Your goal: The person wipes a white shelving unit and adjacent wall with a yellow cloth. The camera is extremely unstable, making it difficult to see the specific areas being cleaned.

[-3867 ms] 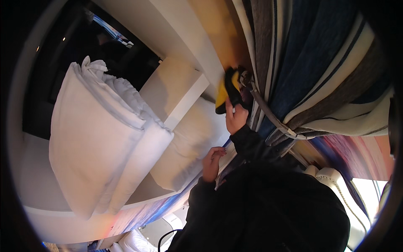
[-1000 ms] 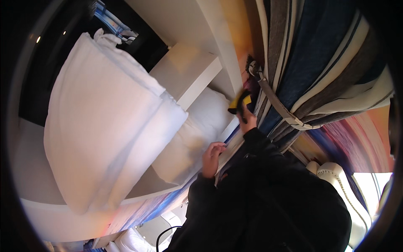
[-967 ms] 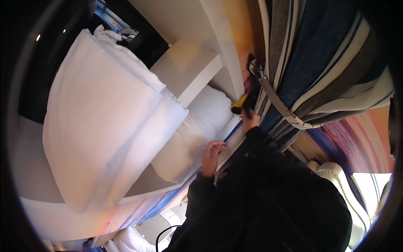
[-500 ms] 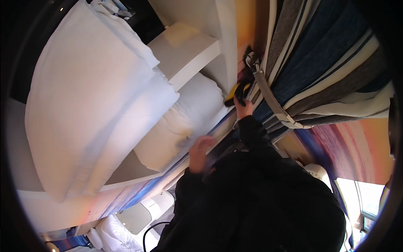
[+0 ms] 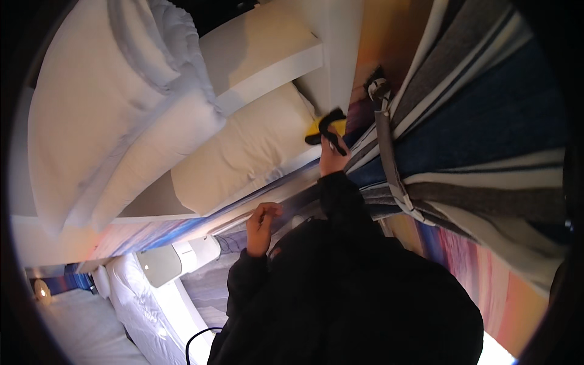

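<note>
My right hand (image 5: 334, 159) is closed on the curved black handle of a yellow-and-black hand tool (image 5: 315, 130); I cannot make out its exact kind. It is held over the bunk's edge, at the right end of a white pillow (image 5: 243, 152) and left of a striped curtain (image 5: 462, 140). My left hand (image 5: 261, 226) hovers just below the bunk's front edge, with bent, loosely parted fingers and nothing visible in it. A thick folded white quilt (image 5: 115, 115) lies at the left of the pillow.
A white box-like step (image 5: 271, 73) stands behind the pillow. A grey strap (image 5: 389, 158) gathers the curtain at a wall hook. Below lie a bed with white bedding (image 5: 131, 292), a pale chair-like piece (image 5: 161, 266) and a black cable (image 5: 198, 333).
My right hand, with the yellow-and-black tool, has moved left toward the pillow. The left hand is lower and further left. The whole view has shifted, showing more of the lower bed.
</note>
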Available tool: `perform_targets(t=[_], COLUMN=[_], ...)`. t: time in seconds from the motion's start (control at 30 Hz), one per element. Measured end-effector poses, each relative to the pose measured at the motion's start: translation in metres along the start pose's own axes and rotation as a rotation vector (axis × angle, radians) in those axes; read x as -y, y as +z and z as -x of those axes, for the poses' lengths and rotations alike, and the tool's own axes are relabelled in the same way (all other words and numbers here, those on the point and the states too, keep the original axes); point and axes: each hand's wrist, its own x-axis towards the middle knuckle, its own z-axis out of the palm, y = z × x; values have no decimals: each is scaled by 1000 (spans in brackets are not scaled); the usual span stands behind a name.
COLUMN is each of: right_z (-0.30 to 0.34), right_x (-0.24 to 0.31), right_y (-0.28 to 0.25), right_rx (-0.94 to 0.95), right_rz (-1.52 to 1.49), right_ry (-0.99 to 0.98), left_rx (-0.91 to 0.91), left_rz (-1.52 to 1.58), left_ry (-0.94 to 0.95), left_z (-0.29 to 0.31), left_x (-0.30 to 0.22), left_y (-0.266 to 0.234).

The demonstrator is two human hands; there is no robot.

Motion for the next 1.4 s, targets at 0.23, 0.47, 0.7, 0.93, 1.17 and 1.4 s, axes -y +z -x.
perform_targets(t=[0.23,0.47,0.7,0.93,1.17,1.4], right_z=[-18,-17,-42,-41,-59,-52], right_x=[47,-22,-21,-40,-90,-88], right_y=[-8,-50,-57,-61,-92,-83], right_rx=[123,153,264,161,214,194], right_rz=[210,313,609,455,490,540], right_ry=[168,202,220,145,379,61], left_rx=[-172,-230,-232,-165,-139,-50], left_rz=[-18,52,100,39,-46,-67], left_ry=[-114,-188,-121,-69,-20,80], left_z=[47,61,60,37,21,-7], left_x=[22,13,16,6,5,-13], left_y=[40,73,82,87,86,86])
